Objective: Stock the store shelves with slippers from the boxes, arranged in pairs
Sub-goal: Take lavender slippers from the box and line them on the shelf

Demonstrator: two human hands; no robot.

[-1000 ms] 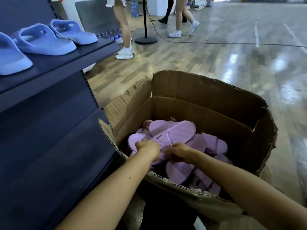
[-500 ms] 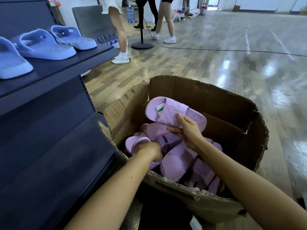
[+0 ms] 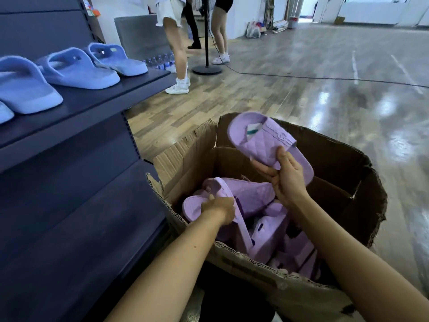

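Observation:
An open cardboard box (image 3: pixel 362 182) on the floor holds several lilac slippers (image 3: pixel 267 238) piled loosely. My right hand (image 3: pixel 286 180) grips one lilac slipper (image 3: pixel 262 140) by its side and holds it above the box, strap up, a paper tag inside it. My left hand (image 3: pixel 218 210) is down in the box, fingers curled round the edge of a second lilac slipper (image 3: pixel 222 189) that stands tilted. On the dark shelf (image 3: pixel 92 105) at the left stand blue slippers (image 3: pixel 76 68) in a row.
A lower dark shelf board (image 3: pixel 69 217) lies beside the box at the left. People's legs (image 3: pixel 176 54) and a black stand with a round base (image 3: pixel 206 68) are on the wooden floor behind, with a cable (image 3: pixel 301 76) running right.
My right hand has lifted the lilac slipper out of the pile and higher above the box. My left hand has taken hold of a second slipper in the box and tipped it up.

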